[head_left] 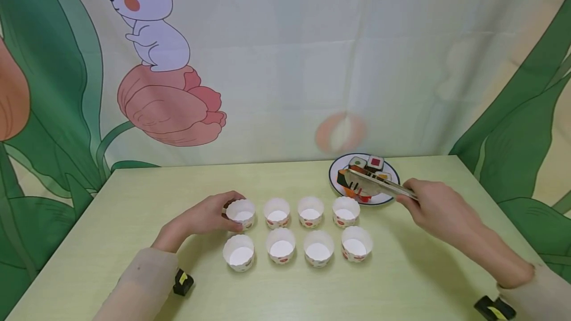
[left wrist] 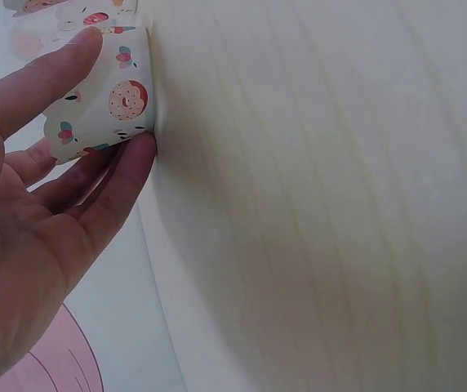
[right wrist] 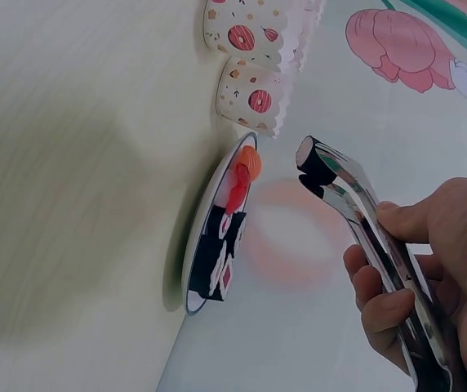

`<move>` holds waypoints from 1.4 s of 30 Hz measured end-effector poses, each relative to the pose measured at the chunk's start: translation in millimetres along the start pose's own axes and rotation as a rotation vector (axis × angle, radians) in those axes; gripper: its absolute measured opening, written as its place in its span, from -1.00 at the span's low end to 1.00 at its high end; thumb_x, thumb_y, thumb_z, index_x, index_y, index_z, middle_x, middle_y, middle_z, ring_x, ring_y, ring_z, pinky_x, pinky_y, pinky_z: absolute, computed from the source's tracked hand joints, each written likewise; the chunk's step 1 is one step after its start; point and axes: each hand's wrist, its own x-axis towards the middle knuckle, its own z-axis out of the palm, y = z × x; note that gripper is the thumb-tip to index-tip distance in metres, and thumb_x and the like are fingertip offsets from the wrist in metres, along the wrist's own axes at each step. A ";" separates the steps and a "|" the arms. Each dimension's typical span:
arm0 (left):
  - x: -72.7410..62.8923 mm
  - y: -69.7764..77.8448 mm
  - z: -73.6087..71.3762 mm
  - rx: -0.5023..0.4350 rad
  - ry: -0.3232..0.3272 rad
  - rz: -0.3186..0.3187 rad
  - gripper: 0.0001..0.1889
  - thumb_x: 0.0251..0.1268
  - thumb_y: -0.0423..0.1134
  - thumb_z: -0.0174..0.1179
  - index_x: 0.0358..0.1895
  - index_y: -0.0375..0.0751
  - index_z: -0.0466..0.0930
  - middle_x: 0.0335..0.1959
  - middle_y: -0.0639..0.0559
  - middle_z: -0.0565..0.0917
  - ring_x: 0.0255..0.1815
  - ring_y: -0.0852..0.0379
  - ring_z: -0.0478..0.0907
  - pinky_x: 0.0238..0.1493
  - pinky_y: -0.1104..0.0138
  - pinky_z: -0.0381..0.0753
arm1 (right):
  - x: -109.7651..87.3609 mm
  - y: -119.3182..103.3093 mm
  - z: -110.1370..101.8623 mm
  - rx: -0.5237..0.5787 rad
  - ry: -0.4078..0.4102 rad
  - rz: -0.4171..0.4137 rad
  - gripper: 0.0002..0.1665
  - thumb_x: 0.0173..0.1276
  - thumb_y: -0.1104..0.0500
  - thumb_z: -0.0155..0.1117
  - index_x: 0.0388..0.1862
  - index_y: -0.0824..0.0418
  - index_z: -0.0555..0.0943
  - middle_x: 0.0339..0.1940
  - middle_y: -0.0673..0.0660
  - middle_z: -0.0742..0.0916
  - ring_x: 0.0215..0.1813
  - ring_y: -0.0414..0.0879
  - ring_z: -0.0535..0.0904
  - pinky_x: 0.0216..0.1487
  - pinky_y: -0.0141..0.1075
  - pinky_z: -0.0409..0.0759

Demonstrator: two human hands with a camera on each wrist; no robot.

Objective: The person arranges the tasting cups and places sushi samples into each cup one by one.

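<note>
Beyond the near cups (head_left: 282, 247), the left hand (head_left: 206, 215) grips the far row's upright leftmost cup (head_left: 242, 213). At right, the right hand (head_left: 439, 210) is clamped on tongs (head_left: 379, 185), long axis pointing left and slightly far; their tips hold a sushi roll (right wrist: 315, 163) raised above the plate (head_left: 382, 198).

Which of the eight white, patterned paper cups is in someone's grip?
The white paper cup with printed sides at the left end of the far row: the left hand grips it; no hand grips the other seven.
</note>
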 end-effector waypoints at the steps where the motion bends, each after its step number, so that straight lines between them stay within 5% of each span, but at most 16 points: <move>1: 0.1 0.0 0.0 -0.001 -0.001 0.002 -0.35 0.19 -0.19 0.53 0.29 -0.30 0.46 0.05 -0.05 0.61 -0.03 0.00 0.55 0.06 0.12 0.58 | 0.5 -1.2 0.5 -0.001 0.001 -0.004 -0.75 0.50 0.12 0.33 -0.16 0.33 0.62 -0.59 -0.04 0.50 -0.60 -0.17 0.33 -0.57 -0.28 0.29; 30: 1.2 -2.8 -0.8 -0.038 -0.010 -0.011 -0.34 0.19 -0.17 0.54 0.29 -0.29 0.45 0.07 -0.04 0.59 0.03 -0.03 0.53 0.12 0.08 0.57 | 21.7 -45.9 27.9 -0.058 0.035 -0.139 -0.74 0.44 0.04 0.41 -0.32 0.14 0.56 -0.56 -0.08 0.55 -0.54 -0.16 0.40 -0.53 -0.24 0.43; 42: 1.1 -1.4 0.1 -0.048 -0.015 -0.012 -0.34 0.19 -0.18 0.54 0.29 -0.30 0.45 0.08 -0.08 0.60 0.05 -0.06 0.53 0.13 0.07 0.56 | 27.1 -57.6 36.9 -0.056 0.066 -0.196 -0.74 0.43 0.06 0.42 -0.13 0.22 0.64 -0.46 -0.07 0.63 -0.50 -0.21 0.47 -0.49 -0.25 0.51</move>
